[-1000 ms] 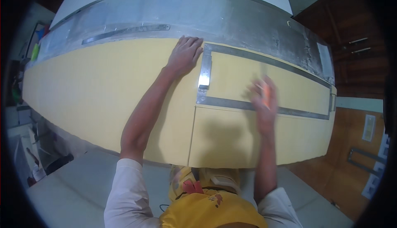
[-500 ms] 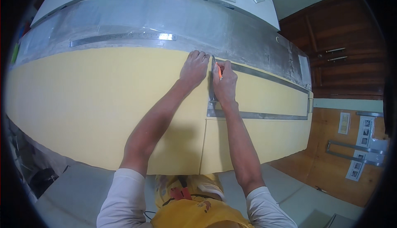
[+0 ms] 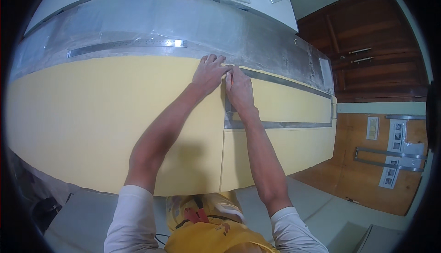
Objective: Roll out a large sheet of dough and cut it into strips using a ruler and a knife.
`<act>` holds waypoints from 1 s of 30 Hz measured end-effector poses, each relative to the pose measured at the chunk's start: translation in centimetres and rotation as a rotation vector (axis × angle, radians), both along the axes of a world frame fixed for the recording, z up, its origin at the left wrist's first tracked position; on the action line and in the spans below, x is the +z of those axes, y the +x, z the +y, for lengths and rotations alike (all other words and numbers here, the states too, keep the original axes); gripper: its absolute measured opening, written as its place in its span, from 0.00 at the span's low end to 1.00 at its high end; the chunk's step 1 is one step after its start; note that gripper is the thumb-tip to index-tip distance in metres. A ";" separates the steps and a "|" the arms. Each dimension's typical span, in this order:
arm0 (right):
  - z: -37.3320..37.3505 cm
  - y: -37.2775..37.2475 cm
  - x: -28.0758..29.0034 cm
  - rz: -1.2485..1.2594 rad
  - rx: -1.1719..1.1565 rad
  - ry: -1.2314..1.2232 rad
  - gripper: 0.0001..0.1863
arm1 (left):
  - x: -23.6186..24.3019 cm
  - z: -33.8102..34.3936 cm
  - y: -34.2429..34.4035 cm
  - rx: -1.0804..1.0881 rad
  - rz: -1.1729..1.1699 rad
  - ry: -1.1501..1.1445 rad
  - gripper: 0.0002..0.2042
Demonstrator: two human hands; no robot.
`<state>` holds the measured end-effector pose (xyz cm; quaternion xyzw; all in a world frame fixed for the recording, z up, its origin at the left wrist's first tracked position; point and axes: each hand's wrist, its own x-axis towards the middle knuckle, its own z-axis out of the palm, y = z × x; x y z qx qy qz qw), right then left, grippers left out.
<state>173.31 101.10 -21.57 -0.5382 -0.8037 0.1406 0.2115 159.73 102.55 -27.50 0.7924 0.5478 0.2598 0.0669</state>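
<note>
A large pale yellow sheet covers much of the table, and a long rectangular metal frame lies flat on its right part. My left hand rests at the sheet's far edge beside the frame's far left corner. Its fingers are bent but slightly apart and bear down there; its thumb reaches toward my right hand. My right hand is closed on a slim orange tool, mostly hidden by the fingers. It works at the frame's left strip, almost touching my left hand. The tool's tip is hidden.
A steel ruler lies on the grey metal tabletop beyond the sheet. A seam or cut line runs from the frame toward me. Dark wooden cabinets stand at the right. Another metal frame hangs on the wooden panel below.
My right hand has moved slightly up along the frame's left strip, closer to my left thumb. The orange tool shows less now. The whole view has shifted a little.
</note>
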 end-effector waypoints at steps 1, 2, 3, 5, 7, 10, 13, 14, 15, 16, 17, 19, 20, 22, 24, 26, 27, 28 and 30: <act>-0.3 0.0 0.3 -0.014 0.009 -0.018 0.08 | 0.3 0.1 -0.1 -0.001 -0.004 0.001 0.17; -0.5 0.1 0.5 -0.018 0.008 -0.018 0.08 | 0.6 0.3 -0.1 -0.024 0.036 -0.011 0.17; -0.7 0.3 0.8 -0.041 0.003 -0.022 0.08 | 0.9 0.4 0.0 -0.048 0.076 -0.023 0.17; -1.5 0.3 1.3 -0.063 0.006 -0.034 0.08 | 0.9 0.6 -0.1 -0.057 0.134 -0.028 0.17; -3.0 0.9 1.7 -0.042 0.011 -0.106 0.07 | 1.0 0.9 0.0 -0.067 0.190 -0.032 0.18; -6.8 2.3 1.9 -0.110 -0.009 -0.141 0.07 | 0.8 1.1 0.7 -0.083 0.263 -0.075 0.18; -11.7 3.0 2.3 -0.109 0.011 -0.204 0.08 | 0.3 1.0 0.5 -0.062 0.300 -0.061 0.19; -13.3 3.3 2.5 -0.111 0.011 -0.206 0.08 | 0.4 1.0 0.6 -0.061 0.307 -0.079 0.19; -14.9 3.7 2.7 -0.086 -0.003 -0.212 0.08 | 0.6 0.9 0.7 -0.059 0.316 -0.097 0.19; -16.3 4.0 3.1 -0.064 -0.018 -0.212 0.09 | 0.8 1.0 0.9 -0.060 0.312 -0.093 0.19; -17.4 4.1 3.2 -0.065 -0.017 -0.213 0.09 | 0.8 1.0 1.0 -0.059 0.326 -0.100 0.19; -19.2 4.4 3.7 -0.087 -0.013 -0.254 0.08 | 0.8 1.1 1.1 -0.059 0.342 -0.104 0.18; -19.8 4.6 4.0 -0.086 -0.014 -0.251 0.08 | 0.8 1.2 1.3 -0.053 0.348 -0.103 0.18; -21.1 5.0 4.9 -0.085 -0.023 -0.317 0.09 | 1.2 1.0 1.7 -0.051 0.355 -0.100 0.18; -21.7 5.2 7.4 0.029 -0.138 -0.385 0.10 | 1.8 0.5 1.3 -0.024 0.338 -0.190 0.20; -21.5 6.2 11.2 0.277 -0.309 -0.496 0.11 | 1.5 -0.8 1.4 0.087 0.249 -0.121 0.22; -21.0 8.0 12.8 0.412 -0.379 -0.538 0.10 | 1.5 -1.5 2.0 0.176 0.147 -0.042 0.24; -20.5 10.7 13.3 0.706 -0.358 -0.556 0.08 | 2.5 -2.1 3.2 0.170 0.094 -0.034 0.26; -18.8 17.7 13.8 0.941 -0.240 -0.572 0.14 | 4.3 -4.4 6.8 0.042 0.015 -0.046 0.29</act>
